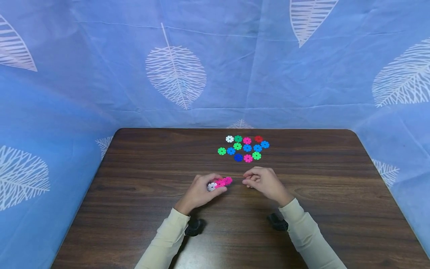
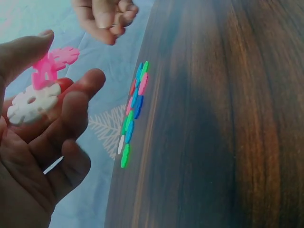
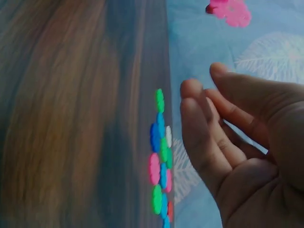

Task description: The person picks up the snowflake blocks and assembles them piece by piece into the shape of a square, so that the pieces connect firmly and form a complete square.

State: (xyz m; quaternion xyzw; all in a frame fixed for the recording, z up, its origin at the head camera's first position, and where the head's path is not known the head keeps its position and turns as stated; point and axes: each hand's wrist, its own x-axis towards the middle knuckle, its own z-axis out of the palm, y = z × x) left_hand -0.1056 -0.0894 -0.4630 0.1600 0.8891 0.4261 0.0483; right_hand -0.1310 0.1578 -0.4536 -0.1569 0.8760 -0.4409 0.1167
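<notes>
1. Left hand (image 1: 199, 191): one, thumb and fingers bent, pinching a small joined piece of notched discs (image 1: 220, 183). Piece is held just above the table (image 1: 336, 168), left of the right hand (image 1: 267, 182).
2. Held piece: one white disc, at least two pink; exact pink count unclear where they overlap. White lies against the fingers, centre hole showing; one pink stands on edge, slotted into it. Smooth, plastic-looking, rims cut like cogs.
3. Right hand: one, near the piece but apart from it; fingers loosely bent, gap between thumb and forefinger.
4. Sleeves: two, cream cloth. Black wrist devices (image 1: 194, 227): two, rounded, one by each wrist.
5. Beyond the hands, loose discs (image 1: 247, 148): thirteen, flat, round, notched. Four mid-blue, three light green, two pink; one each of white, dark green, red, dark blue. Close together, near the far edge.
6. Table: one, dark brown, streaked wood grain, rounded far corners.
7. Blue cloth (image 1: 228, 74) behind and at both sides: creased, white leaf prints.
</notes>
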